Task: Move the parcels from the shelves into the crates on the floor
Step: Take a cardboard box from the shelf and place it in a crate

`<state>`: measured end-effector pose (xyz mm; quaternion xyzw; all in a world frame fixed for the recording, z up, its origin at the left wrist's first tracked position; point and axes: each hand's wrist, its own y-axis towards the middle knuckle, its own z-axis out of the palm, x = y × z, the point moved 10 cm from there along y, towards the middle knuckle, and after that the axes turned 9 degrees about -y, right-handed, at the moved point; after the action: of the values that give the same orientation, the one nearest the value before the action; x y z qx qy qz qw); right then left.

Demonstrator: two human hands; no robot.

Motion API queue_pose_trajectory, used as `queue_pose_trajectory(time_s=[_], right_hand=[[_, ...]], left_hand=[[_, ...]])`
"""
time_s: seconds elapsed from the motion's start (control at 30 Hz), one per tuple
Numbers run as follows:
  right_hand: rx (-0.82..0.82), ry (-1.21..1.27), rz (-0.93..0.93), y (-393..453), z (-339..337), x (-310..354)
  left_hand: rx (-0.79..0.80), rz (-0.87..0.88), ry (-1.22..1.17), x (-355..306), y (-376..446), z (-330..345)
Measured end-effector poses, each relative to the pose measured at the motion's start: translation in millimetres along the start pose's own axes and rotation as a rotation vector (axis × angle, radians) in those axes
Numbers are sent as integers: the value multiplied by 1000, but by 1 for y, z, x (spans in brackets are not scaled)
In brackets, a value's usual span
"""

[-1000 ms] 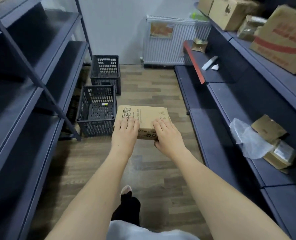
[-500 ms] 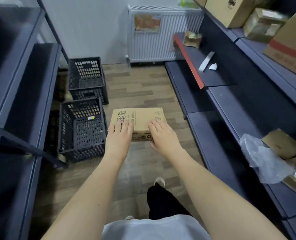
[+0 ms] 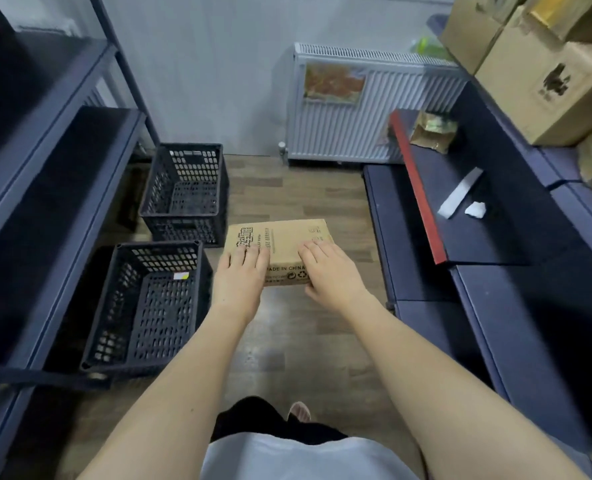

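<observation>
Parcel (image 3: 280,249), a flat brown cardboard box printed "MADE IN CHINA", held in the air over the wood floor (image 3: 298,188), in the aisle between two dark shelf units. Left hand (image 3: 237,284) grips the near left end, fingers laid flat over the top face; thumb not visible. Right hand (image 3: 331,277) grips the near right end the same way, fingers curled over the top edge. Both grips closed on the parcel.

Near crate (image 3: 142,306), black plastic lattice, on the floor just left of the parcel, against the left shelves (image 3: 62,161). Far crate (image 3: 187,192) behind it, nearer the wall. Neither crate shows a parcel inside.

Right shelves (image 3: 495,237): more cardboard boxes (image 3: 544,88) on the upper level, a small wrapped packet (image 3: 433,133) at the far end. White radiator (image 3: 367,109) on the back wall.
</observation>
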<state>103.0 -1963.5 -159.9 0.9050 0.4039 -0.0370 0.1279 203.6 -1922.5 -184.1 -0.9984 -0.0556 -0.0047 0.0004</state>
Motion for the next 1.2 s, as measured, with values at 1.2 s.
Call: queue_pose_trajectory(time_s=[1.2], right_hand=[[133, 164, -924, 504, 111, 129]], left_hand=[[-54, -889, -177, 368, 227, 11]])
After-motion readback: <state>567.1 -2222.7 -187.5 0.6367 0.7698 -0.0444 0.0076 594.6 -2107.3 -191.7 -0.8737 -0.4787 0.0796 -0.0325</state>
